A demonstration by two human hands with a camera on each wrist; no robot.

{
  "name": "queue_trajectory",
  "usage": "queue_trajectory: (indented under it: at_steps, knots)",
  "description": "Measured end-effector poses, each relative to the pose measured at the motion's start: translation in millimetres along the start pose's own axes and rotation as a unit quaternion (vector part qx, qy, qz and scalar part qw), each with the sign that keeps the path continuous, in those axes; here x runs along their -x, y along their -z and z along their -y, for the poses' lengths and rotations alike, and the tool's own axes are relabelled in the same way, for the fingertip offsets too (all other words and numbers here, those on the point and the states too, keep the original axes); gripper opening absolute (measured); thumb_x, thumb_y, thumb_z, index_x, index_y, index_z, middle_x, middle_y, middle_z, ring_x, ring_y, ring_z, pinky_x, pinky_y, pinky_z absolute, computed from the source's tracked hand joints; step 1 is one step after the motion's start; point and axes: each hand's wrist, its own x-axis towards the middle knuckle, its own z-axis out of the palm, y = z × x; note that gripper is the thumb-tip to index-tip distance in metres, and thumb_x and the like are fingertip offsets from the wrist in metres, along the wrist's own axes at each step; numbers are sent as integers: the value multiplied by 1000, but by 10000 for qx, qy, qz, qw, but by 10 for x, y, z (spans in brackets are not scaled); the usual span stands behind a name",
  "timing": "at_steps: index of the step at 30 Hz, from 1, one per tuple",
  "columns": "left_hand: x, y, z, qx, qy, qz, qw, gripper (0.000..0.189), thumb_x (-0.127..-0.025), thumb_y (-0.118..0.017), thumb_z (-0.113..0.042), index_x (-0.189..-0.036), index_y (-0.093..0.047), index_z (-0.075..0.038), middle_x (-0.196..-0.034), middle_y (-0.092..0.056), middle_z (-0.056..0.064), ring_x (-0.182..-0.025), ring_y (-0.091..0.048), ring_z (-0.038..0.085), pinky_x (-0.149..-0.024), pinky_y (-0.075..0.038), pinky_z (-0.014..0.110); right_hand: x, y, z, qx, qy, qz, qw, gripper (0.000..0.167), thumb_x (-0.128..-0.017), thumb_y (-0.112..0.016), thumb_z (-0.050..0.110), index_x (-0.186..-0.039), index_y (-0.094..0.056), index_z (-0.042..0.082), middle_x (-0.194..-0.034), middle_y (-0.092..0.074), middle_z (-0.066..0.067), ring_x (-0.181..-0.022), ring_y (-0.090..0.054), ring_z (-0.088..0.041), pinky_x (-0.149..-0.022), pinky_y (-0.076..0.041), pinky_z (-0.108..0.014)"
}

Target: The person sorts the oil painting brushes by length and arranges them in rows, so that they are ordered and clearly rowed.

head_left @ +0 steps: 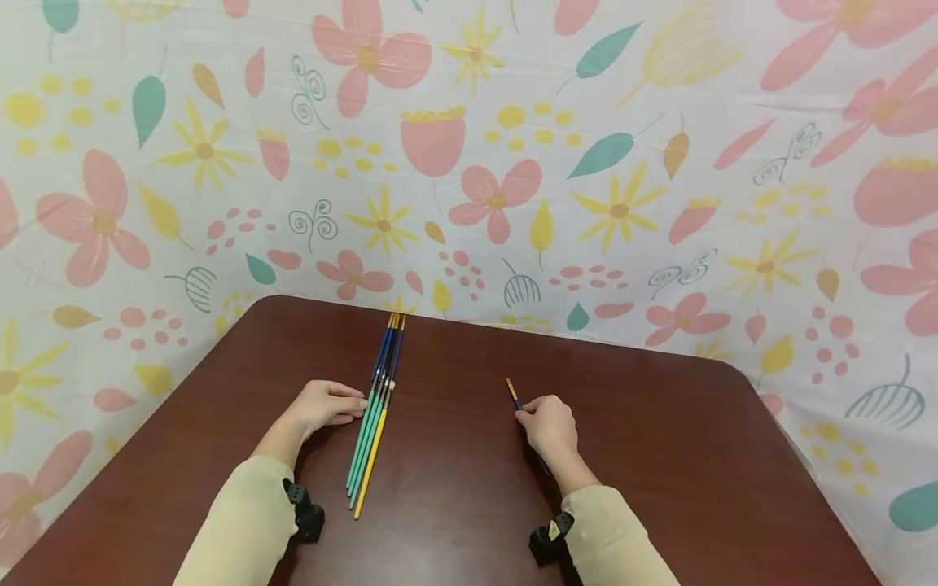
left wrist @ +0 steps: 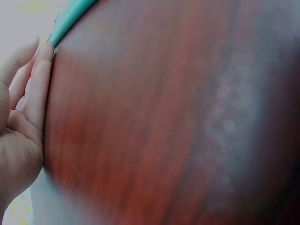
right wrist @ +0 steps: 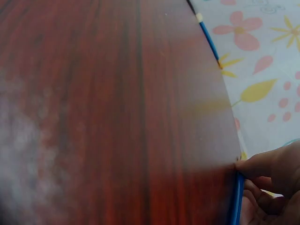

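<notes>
My left hand [head_left: 327,406] rests at the left side of several green-handled paintbrushes [head_left: 364,443], its fingertips right at their handles. In the left wrist view, the fingers look fairly straight beside a green handle [left wrist: 70,19]. A yellow-handled paintbrush [head_left: 370,464] lies along the right of the green ones. Beyond them, dark blue paintbrushes [head_left: 396,354] lie in line, tips toward the back edge. My right hand [head_left: 549,425] pinches a dark blue paintbrush [head_left: 513,393] between thumb and fingers, its tip pointing away; the hand hides part of the handle.
The brown table [head_left: 454,505] has rounded back corners, and a flowered cloth [head_left: 498,146] hangs behind it and at its sides. Small black devices sit at the left wrist [head_left: 308,516] and the right wrist [head_left: 545,544].
</notes>
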Motion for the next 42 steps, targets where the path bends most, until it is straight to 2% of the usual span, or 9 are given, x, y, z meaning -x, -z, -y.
queue_trajectory:
  at_steps: [7, 12, 17, 22, 35, 42]
  knots:
    - [-28, -18, -4, 96, 16, 5, 10000, 43, -83, -73, -17, -116, -61, 9, -98, -71, 10, -83, -70, 15, -78, -58, 32, -21, -17, 12, 500, 32, -109, 9987, 17, -85, -60, 20, -90, -75, 12, -88, -71, -7, -65, -61, -21, -51, -48, -36]
    - [-40, -22, 1, 73, 38, -36, 10000, 42, -83, -73, -17, -115, -62, 9, -98, -71, 10, -83, -70, 15, -78, -58, 32, -32, -3, 30, 583, 67, -87, 9982, 15, -85, -60, 19, -85, -73, 12, -82, -70, -6, -63, -60, -21, -50, -48, -36]
    - [-45, -21, 2, 78, 58, -51, 9999, 42, -83, -72, -17, -115, -62, 8, -100, -71, 12, -85, -70, 15, -78, -58, 32, -33, 6, 43, 601, 98, -114, 9981, 16, -85, -60, 20, -85, -73, 12, -83, -70, -6, -64, -60, -21, -50, -47, -35]
    - [-30, -14, 10, 97, 114, -102, 9998, 41, -83, -73, -17, -115, -62, 7, -100, -71, 11, -84, -70, 15, -77, -58, 32, -39, 6, 70, 556, 158, -162, 9982, 15, -85, -59, 19, -84, -73, 14, -82, -69, -4, -63, -59, -20, -50, -46, -34]
    - [19, 13, -1, 117, 56, 25, 9999, 42, -85, -71, -17, -116, -61, 9, -101, -71, 11, -84, -70, 15, -78, -58, 32, -160, -22, 243, 131, 381, -87, 9992, 17, -88, -56, 20, -85, -71, 14, -76, -67, -1, -57, -55, -16, -46, -41, -28]
    - [-7, 11, 29, 134, 90, -44, 9999, 42, -84, -72, -18, -115, -62, 8, -100, -71, 11, -85, -70, 16, -78, -58, 32, -243, 3, 369, -134, 502, -44, 9986, 18, -88, -57, 22, -90, -72, 12, -80, -67, -2, -60, -55, -17, -47, -41, -28]
